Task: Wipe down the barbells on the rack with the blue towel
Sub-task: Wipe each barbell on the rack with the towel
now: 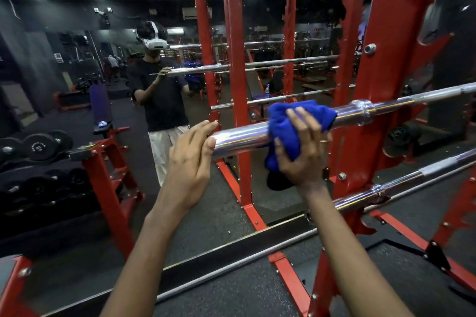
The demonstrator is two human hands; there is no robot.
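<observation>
A chrome barbell [239,137] lies across the red rack [373,100], its thick sleeve pointing left toward me. My right hand [304,152] grips the blue towel [286,121], which is wrapped around the sleeve near the collar. My left hand [192,159] rests with straight fingers against the sleeve's free end. A second barbell [401,183] lies on the rack lower down at the right.
A mirror straight ahead reflects a person, the rack and more bars. A red dumbbell rack [103,175] with black dumbbells [38,147] stands at the left. Red rack feet [291,280] and a metal floor strip [231,265] cross the dark rubber floor below.
</observation>
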